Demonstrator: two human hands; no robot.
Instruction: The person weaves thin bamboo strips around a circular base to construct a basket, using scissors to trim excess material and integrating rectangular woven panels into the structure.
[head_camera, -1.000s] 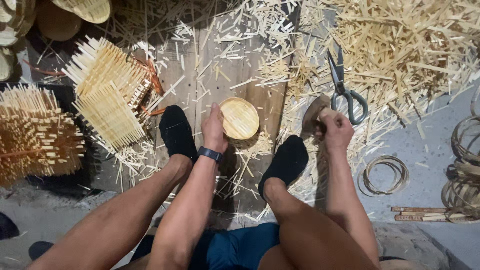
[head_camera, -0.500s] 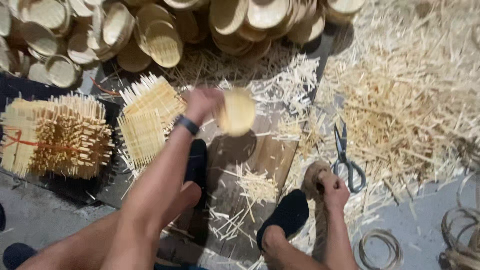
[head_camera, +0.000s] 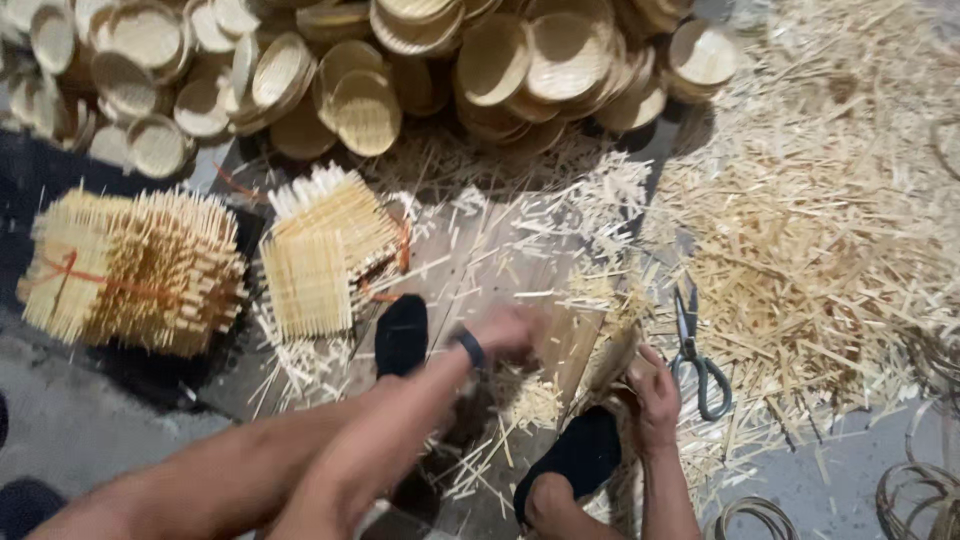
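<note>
The floor (head_camera: 90, 420) is grey concrete, lit by strong daylight with hard shadows. A worn wooden board (head_camera: 470, 260) lies on it, and pale bamboo offcuts (head_camera: 820, 230) litter the right side thickly. Along the top a heap of round woven trays (head_camera: 380, 70) fills the edge, seemingly piled loose, though blur hides detail.

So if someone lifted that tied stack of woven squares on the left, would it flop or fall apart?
The tied stack probably lifts as one block, since a red cord binds it. It looks light: thin pale strips. The stick ends jutting from its sides may snag or snap.
</note>
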